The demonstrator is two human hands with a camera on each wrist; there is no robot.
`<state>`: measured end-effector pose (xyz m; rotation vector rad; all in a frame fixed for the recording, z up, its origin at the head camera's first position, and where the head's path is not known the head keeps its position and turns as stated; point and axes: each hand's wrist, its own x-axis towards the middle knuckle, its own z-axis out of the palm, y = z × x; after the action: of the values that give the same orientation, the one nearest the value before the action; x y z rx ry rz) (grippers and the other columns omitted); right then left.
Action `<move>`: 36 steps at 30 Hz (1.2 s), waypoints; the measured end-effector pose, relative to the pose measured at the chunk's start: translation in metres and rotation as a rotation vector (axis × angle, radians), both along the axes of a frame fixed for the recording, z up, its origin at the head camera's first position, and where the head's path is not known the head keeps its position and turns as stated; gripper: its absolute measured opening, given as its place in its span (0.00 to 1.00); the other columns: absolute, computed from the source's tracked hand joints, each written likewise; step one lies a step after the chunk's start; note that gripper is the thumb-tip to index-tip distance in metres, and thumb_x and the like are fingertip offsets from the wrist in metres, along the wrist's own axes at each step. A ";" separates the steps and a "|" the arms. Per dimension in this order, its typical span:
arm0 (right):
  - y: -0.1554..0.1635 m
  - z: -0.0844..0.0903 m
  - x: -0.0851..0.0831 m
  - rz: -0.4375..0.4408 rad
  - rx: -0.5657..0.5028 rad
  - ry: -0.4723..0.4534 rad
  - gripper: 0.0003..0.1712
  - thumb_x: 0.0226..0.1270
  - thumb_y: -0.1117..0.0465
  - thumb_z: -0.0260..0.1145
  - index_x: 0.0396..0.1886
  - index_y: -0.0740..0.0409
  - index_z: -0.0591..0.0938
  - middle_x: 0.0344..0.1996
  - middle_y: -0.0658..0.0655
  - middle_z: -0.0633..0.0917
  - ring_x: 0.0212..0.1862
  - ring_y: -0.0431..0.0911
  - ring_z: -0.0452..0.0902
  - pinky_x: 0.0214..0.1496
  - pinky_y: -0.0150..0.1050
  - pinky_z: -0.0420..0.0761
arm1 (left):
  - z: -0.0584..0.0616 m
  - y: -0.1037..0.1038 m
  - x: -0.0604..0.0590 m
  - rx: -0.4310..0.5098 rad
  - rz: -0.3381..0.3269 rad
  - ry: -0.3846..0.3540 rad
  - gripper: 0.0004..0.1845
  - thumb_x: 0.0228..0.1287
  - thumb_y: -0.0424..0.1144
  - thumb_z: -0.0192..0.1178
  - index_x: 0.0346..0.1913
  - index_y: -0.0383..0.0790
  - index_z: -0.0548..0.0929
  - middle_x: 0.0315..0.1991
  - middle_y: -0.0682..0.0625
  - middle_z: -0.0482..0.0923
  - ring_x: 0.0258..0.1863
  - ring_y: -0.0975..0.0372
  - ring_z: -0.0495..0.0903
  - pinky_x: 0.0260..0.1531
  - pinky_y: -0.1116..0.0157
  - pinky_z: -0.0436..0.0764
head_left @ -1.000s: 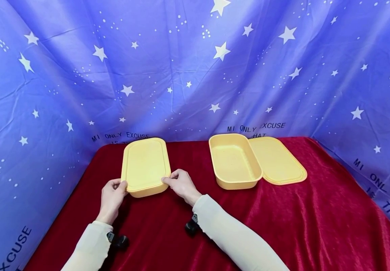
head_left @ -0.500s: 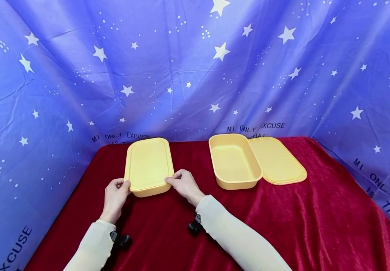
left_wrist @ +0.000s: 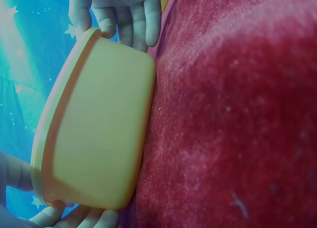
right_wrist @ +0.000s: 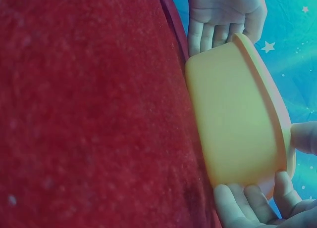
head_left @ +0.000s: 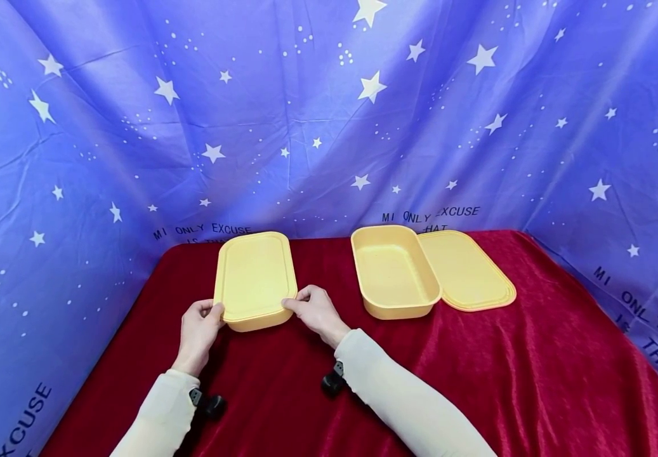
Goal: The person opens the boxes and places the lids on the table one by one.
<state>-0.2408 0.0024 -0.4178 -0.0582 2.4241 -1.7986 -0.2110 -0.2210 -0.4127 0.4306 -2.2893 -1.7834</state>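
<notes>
A yellow food container with its lid on sits on the red cloth, left of centre in the head view. At its near left corner my left hand grips it, thumb at the lid's edge and fingers against the side. My right hand holds the near right corner the same way, its thumb pressed on the lid rim. The left wrist view shows the container's near wall between both hands, its base close to the cloth. Its contents are hidden under the lid.
To the right stands a second yellow container, open and with nothing seen inside. A loose yellow lid lies against its right side. A blue star-printed curtain hangs behind the table with the red cloth.
Both hands have shifted the lidded container a little to the right, keeping their grip on its near corners. The open container and the loose lid stay in place.
</notes>
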 end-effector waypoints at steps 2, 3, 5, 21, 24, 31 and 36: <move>0.001 0.000 0.000 0.001 0.003 0.001 0.16 0.55 0.52 0.71 0.31 0.58 0.76 0.25 0.53 0.78 0.27 0.44 0.72 0.31 0.36 0.72 | 0.000 0.001 0.000 -0.005 0.000 -0.001 0.17 0.64 0.34 0.51 0.51 0.25 0.73 0.36 0.43 0.74 0.27 0.70 0.76 0.34 0.70 0.80; 0.001 0.000 0.000 0.002 0.006 0.003 0.16 0.55 0.52 0.71 0.31 0.58 0.76 0.25 0.53 0.77 0.27 0.44 0.71 0.32 0.36 0.72 | 0.000 0.001 0.000 -0.005 -0.001 -0.002 0.17 0.64 0.34 0.51 0.51 0.25 0.73 0.36 0.43 0.74 0.27 0.70 0.76 0.34 0.70 0.80; 0.002 0.000 0.000 0.001 0.009 0.002 0.16 0.55 0.52 0.71 0.31 0.57 0.76 0.26 0.53 0.77 0.28 0.44 0.71 0.32 0.36 0.72 | 0.000 0.001 0.000 -0.010 -0.003 -0.001 0.17 0.64 0.34 0.50 0.51 0.25 0.73 0.36 0.43 0.74 0.27 0.70 0.76 0.34 0.70 0.80; 0.011 0.000 0.002 -0.007 0.017 0.025 0.15 0.55 0.53 0.70 0.30 0.58 0.76 0.26 0.53 0.76 0.28 0.45 0.69 0.30 0.35 0.70 | -0.001 0.008 -0.004 -0.003 -0.021 -0.001 0.16 0.65 0.34 0.50 0.51 0.25 0.72 0.38 0.42 0.74 0.29 0.69 0.76 0.36 0.69 0.80; 0.013 -0.002 0.002 -0.006 0.017 0.032 0.15 0.55 0.53 0.71 0.30 0.58 0.75 0.27 0.54 0.76 0.30 0.45 0.69 0.31 0.35 0.70 | -0.002 0.010 -0.004 -0.001 -0.023 -0.002 0.16 0.65 0.34 0.50 0.51 0.25 0.72 0.38 0.41 0.73 0.30 0.68 0.76 0.36 0.68 0.80; 0.017 -0.003 0.002 -0.004 0.031 0.041 0.15 0.55 0.53 0.71 0.30 0.58 0.76 0.30 0.54 0.76 0.32 0.45 0.70 0.34 0.36 0.71 | -0.002 0.013 -0.005 -0.013 -0.033 0.001 0.17 0.65 0.34 0.50 0.51 0.25 0.73 0.38 0.42 0.74 0.29 0.68 0.76 0.34 0.70 0.79; 0.020 -0.001 0.004 -0.008 0.034 0.040 0.15 0.55 0.53 0.71 0.30 0.58 0.76 0.30 0.54 0.76 0.32 0.45 0.70 0.33 0.36 0.71 | -0.002 0.015 -0.005 -0.014 -0.039 0.000 0.17 0.64 0.34 0.51 0.51 0.26 0.73 0.38 0.42 0.74 0.29 0.67 0.76 0.33 0.71 0.79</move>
<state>-0.2370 0.0229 -0.4191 -0.0817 2.4853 -1.7756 -0.2158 -0.2059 -0.4146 0.3858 -2.3247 -1.7837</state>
